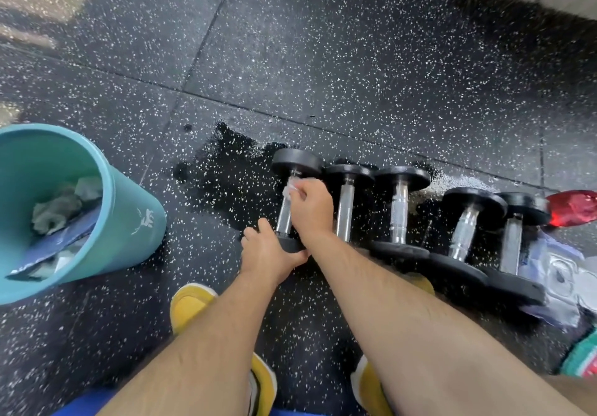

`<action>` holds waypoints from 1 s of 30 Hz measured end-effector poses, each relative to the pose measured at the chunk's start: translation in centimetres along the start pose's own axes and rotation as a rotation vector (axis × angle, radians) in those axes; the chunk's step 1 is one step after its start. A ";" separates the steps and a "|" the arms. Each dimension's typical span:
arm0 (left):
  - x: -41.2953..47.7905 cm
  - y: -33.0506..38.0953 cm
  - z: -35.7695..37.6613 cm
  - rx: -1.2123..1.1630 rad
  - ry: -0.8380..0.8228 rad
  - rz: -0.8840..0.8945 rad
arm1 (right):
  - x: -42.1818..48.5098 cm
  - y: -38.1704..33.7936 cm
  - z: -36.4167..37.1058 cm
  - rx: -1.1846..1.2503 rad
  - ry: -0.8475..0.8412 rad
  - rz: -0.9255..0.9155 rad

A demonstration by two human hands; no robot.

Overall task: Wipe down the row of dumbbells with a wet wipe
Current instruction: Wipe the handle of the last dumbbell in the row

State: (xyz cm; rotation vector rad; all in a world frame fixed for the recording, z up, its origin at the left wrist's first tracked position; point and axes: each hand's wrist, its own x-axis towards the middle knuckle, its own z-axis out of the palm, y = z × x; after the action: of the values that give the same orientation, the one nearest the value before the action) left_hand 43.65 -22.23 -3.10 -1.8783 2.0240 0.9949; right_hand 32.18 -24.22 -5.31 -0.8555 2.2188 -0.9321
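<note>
Hands (270, 251) on dumbbell (297, 161), right (315, 204) with wipe (290, 190).

Black speckled rubber floor tiles (323, 43), wet patch (226, 170), teal bin (129, 215)

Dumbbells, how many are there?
5 in one row: leftmost dumbbell gripped by left hand and wiped by right hand holding wet wipe, then second, third, fourth, fifth to its right.

Both my bare forearms reach forward and down, hands close together.
My left hand (271, 250) grips the near end of the dumbbell (297, 161); my right hand (313, 205), just beyond it, pinches the wipe (289, 190) in curled fingers.
</note>
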 end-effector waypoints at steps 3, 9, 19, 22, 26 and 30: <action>0.2 -0.2 0.2 -0.012 0.004 0.008 | 0.9 0.6 0.0 -0.105 -0.057 -0.098; 0.3 -0.8 0.6 -0.046 0.014 0.026 | 0.9 0.4 1.3 -0.211 -0.120 -0.179; -0.1 -0.8 0.9 -0.061 0.039 0.042 | 0.4 0.5 -0.1 -0.295 -0.253 -0.243; -0.2 -0.6 0.8 -0.065 0.041 0.043 | 0.1 1.1 -0.4 -0.354 -0.238 -0.260; 0.0 -0.7 1.0 -0.063 0.068 0.051 | 1.7 0.5 0.1 -0.191 -0.136 -0.095; 0.0 -0.7 1.0 -0.063 0.052 0.053 | 0.6 0.7 0.6 -0.114 -0.158 -0.079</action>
State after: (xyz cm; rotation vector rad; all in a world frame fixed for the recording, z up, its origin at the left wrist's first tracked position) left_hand 44.06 -21.62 -4.10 -1.9100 2.1059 1.0456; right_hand 31.99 -24.52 -6.34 -1.0394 2.1303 -0.7523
